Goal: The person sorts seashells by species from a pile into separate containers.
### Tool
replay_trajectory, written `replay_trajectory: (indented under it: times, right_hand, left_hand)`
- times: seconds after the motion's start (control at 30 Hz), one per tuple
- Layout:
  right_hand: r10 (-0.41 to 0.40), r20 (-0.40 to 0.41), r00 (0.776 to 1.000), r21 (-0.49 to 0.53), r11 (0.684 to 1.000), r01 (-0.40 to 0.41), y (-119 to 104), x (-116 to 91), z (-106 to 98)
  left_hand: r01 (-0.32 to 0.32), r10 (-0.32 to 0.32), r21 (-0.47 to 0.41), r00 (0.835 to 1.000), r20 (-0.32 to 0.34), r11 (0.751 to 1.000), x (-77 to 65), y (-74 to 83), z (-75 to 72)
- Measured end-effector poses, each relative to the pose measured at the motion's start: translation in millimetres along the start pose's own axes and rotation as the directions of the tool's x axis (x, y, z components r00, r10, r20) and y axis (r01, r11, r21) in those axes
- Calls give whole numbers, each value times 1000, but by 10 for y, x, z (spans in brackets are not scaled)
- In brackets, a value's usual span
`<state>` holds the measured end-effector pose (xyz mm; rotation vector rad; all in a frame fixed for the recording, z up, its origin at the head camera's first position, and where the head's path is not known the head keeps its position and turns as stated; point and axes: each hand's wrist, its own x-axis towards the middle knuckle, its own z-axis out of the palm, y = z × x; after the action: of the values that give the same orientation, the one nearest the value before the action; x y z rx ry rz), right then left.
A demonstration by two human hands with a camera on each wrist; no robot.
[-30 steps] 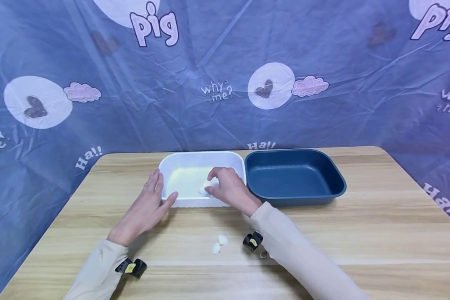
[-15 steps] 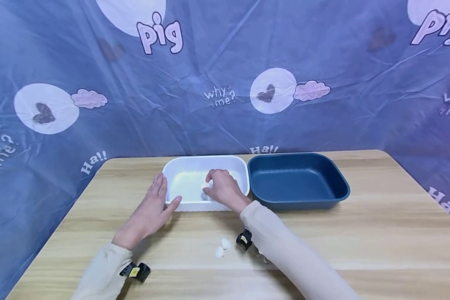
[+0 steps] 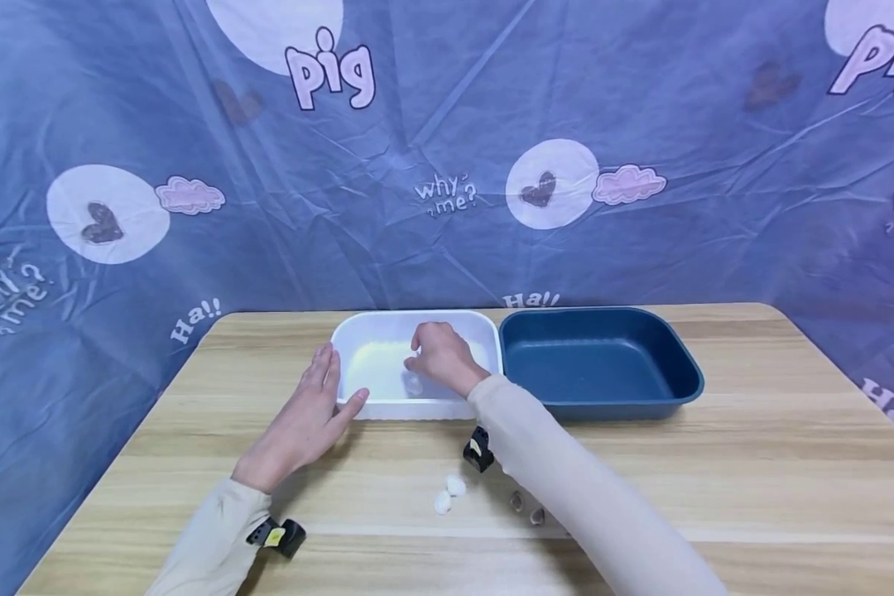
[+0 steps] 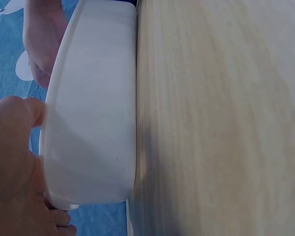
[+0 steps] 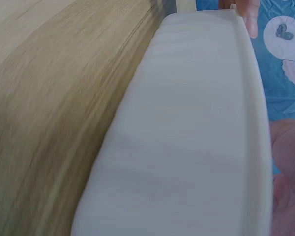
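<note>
A white rectangular tray [image 3: 368,408] stands on the table. My left hand [image 3: 298,422] rests against its near left corner, fingers fairly straight along the left side and thumb at the front rim; the left wrist view shows the thumb touching the rim. Over the tray, my right hand [image 3: 444,360] is bent downward, with a gap between thumb and index finger and nothing clearly visible in it. Whitish shells [image 3: 413,382] lie on the tray floor just below. The right hand's other fingers are hidden. In the right wrist view the tray wall [image 5: 187,123] hides most of the hand.
A dark blue tray [image 3: 603,409] stands against the white one's right side. Two white shells [image 3: 443,502] lie on the wooden table [image 3: 372,530] in front. Brownish shells [image 3: 538,516] lie beside the right forearm. A printed blue cloth [image 3: 387,248] hangs behind.
My right hand has risen slightly from the tray floor, and the whitish shells seen at its fingertips now lie below them. My left hand stays at the corner. The head view has shifted a little.
</note>
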<state>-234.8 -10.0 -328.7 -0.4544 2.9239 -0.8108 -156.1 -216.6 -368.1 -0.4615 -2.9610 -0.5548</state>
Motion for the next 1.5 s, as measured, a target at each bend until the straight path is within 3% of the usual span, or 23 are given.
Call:
replay_trajectory:
  times: [0.17,0.47,0.77,1.03,1.13,1.27,1.5]
  right_hand:
    - [-24,-1,1000,-23,999,24,4,77,130]
    - [39,-40,998,-95,995,-43,36,122,316]
    - [34,-1,999,-163,986,-33,27,147,349]
    - [9,-5,1000,-126,992,-9,23,82,251]
    - [-42,-56,998,-79,996,38,28,-5,110]
    - [-171,-124,977,-11,985,171,40,-202,-95]
    - [-402,-204,893,-2,912,411,123,-668,-249]
  left_hand:
    - [8,-8,-1,1000,3,1000,-4,-9,5]
    - [11,-11,-1,1000,6,1000,9,-18,15]
    - [-14,14,4,1000,0,1000,32,-34,15]
    - [6,-6,-9,1000,3,1000,22,-24,17]
    - [2,-2,-11,1000,3,1000,32,-16,18]
    - [1,-1,-8,1000,-2,1000,42,-16,6]
    - [13,-13,-13,1000,9,1000,34,-26,5]
